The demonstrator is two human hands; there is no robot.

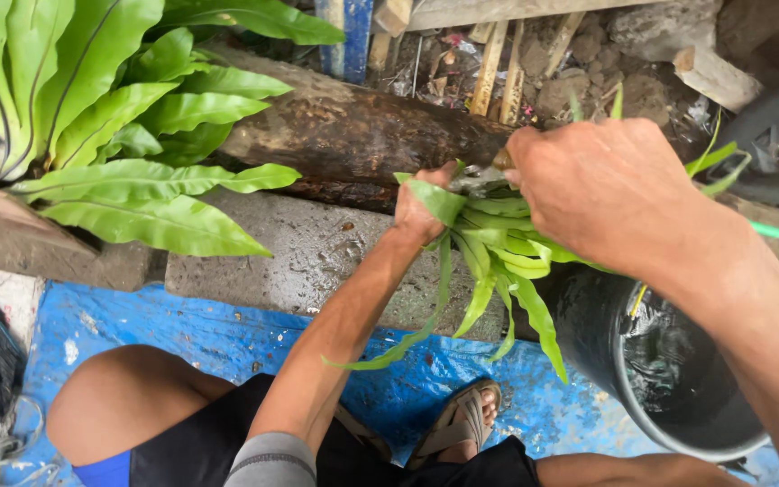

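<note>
1. Hands work a small fern (498, 257) above the black pot (655, 379): left hand (418, 209) grips its leaves, right hand (606, 194) clenches its base.
2. Step in hand, likely: seating it; next calls for lowering it upright into the pot.

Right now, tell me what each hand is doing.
Left hand: closed on the bunch of long green fern leaves.
Right hand: on top of the same leaves; its grip cannot be told.
</note>
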